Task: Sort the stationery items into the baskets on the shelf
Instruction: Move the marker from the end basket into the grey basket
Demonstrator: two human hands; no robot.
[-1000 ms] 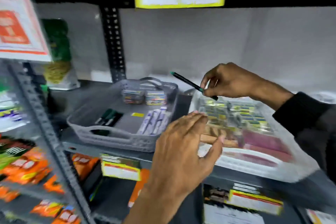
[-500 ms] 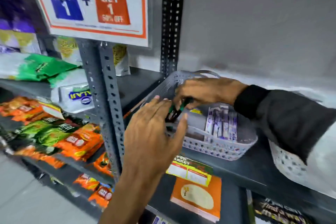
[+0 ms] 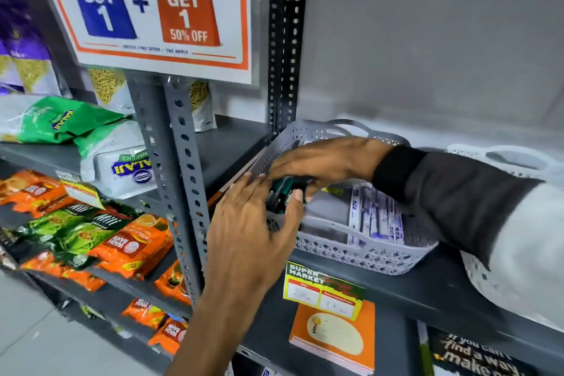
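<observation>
A grey perforated basket stands on the dark shelf. At its left end lies a bunch of black pens with green parts. My right hand reaches over the basket from the right, its fingers curled down onto the pens. From below, my left hand closes on the same bunch with its thumb and fingertips. Both hands hide most of the pens. Several white and blue packets lie in the middle of the basket.
A white basket sits to the right, partly behind my sleeve. A perforated steel upright stands just left of my hands, under a promotion sign. Snack packets fill the left shelves. An orange notebook lies below.
One second ago my right hand held a single pen above the white basket. It carried the pen left into the grey basket, and my left hand has closed in on the pens there.
</observation>
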